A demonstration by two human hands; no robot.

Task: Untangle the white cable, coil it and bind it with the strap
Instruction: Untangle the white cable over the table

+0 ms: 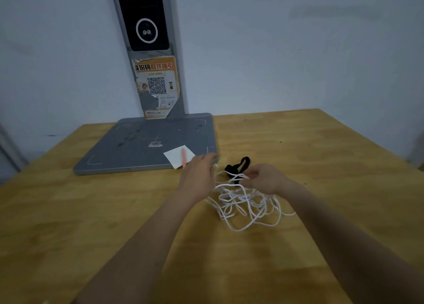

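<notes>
Head view shows our thin, soft white cable (246,203) tangled on the wooden bench (321,166), our right hand (263,178) pinching some strands, our left hand (198,172) loose beside them, so we think a light pull near one end works best.

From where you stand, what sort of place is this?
Probably a parcel pickup counter or small back room, though I can't be sure. A grey scanning stand with a QR-code poster and a dark screen sits on a plain wooden table against a bare wall.
</notes>
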